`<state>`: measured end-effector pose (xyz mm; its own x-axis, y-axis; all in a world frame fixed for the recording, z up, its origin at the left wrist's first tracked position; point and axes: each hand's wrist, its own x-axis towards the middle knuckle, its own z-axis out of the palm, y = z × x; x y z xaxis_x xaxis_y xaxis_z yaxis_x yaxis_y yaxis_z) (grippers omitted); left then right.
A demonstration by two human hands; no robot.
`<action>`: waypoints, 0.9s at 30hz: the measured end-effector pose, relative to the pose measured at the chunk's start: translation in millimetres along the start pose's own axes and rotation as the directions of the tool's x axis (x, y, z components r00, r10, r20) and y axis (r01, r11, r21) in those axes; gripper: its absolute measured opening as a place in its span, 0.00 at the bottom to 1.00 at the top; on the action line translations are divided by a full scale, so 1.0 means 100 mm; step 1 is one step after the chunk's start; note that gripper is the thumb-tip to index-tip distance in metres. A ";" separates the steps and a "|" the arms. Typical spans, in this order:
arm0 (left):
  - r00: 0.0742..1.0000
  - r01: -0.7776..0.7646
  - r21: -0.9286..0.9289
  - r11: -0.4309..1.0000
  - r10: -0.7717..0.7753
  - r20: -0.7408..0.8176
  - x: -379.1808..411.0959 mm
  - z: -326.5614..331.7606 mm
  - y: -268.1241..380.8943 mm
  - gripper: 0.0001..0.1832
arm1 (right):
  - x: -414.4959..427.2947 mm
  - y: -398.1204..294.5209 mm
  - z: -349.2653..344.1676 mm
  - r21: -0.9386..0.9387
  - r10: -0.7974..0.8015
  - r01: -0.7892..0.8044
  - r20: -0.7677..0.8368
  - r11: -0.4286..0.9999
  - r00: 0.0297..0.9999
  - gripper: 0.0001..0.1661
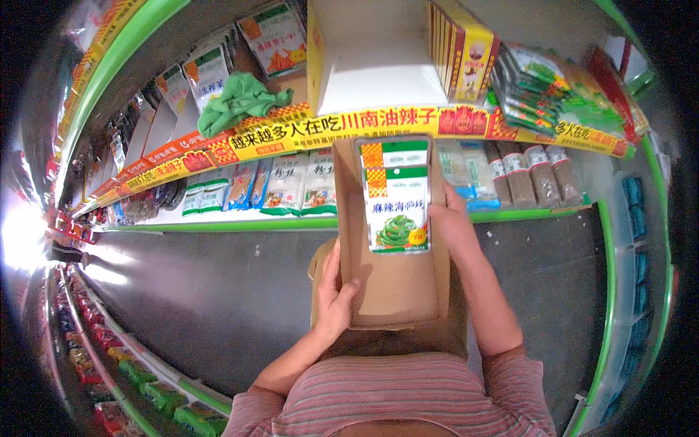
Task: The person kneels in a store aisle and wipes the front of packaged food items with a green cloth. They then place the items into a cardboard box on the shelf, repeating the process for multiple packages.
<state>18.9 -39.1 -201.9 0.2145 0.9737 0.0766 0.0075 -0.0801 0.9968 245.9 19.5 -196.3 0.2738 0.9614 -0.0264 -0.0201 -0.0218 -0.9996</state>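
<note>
An open, shallow cardboard box (393, 289) is held up before my body. My left hand (332, 297) grips its left wall near the lower corner, thumb over the rim. My right hand (453, 224) grips the upper right wall, and its thumb reaches the right edge of a white and green food packet (397, 210). That packet shows a picture of green shredded seaweed and bears writing. Another packet of like design (393, 150) lies partly hidden behind it at the box's far end. Bare cardboard shows in the near half of the box.
Ahead, a shelf with a yellow printed edge strip (333, 128) carries a crumpled green cloth (240, 101), yellow boxes (464, 54) and stacked green packets (532, 87). Noodle bags (284, 183) stand on the lower shelf. Another stocked shelf (158, 390) runs along the lower left beyond the dark floor (218, 289).
</note>
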 end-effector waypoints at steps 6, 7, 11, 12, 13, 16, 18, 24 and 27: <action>0.998 -0.067 0.242 0.968 0.067 0.010 0.02 0.06 0.05 0.39 | 0.00 0.03 -0.02 0.192 0.050 -0.055 0.032 0.980 0.998 0.36; 0.996 -0.093 0.289 0.953 0.089 0.025 0.03 0.07 0.05 0.39 | 0.00 0.05 -0.03 0.193 0.058 -0.060 0.019 0.979 0.998 0.36; 0.999 0.045 0.109 0.993 -0.043 -0.017 0.06 0.07 -0.10 0.38 | 0.04 0.09 -0.07 0.146 0.077 -0.084 0.058 0.986 0.995 0.38; 0.999 0.050 0.064 0.997 -0.050 -0.006 0.10 0.06 -0.13 0.37 | 0.05 0.10 -0.08 0.137 0.068 -0.076 0.057 0.988 0.996 0.37; 0.998 0.055 0.020 0.998 -0.055 0.006 0.13 0.06 -0.17 0.36 | 0.05 0.11 -0.08 0.128 0.060 -0.067 0.055 0.990 0.997 0.37; 0.996 0.060 0.021 0.998 -0.062 0.072 0.13 0.01 -0.36 0.34 | 0.02 0.13 -0.07 -0.015 0.030 -0.030 -0.022 0.999 0.999 0.37; 0.997 0.055 0.121 0.991 -0.060 0.039 0.13 0.03 -0.50 0.35 | 0.05 0.16 -0.09 0.015 0.012 -0.012 -0.006 1.000 1.000 0.38; 0.993 0.114 0.002 0.993 -0.114 -0.041 0.15 0.13 -0.61 0.34 | 0.11 0.38 -0.08 0.023 -0.021 0.022 -0.029 0.999 0.999 0.36; 0.999 0.034 -0.030 0.999 -0.035 -0.018 0.09 0.09 -0.62 0.31 | 0.09 0.33 -0.05 0.019 0.009 -0.008 -0.053 1.000 0.999 0.35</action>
<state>29.2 -27.2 -263.0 0.1962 0.9797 0.0422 -0.0139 -0.0402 0.9991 252.0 26.1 -229.7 0.3246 0.9452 -0.0364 -0.0402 -0.0247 -0.9989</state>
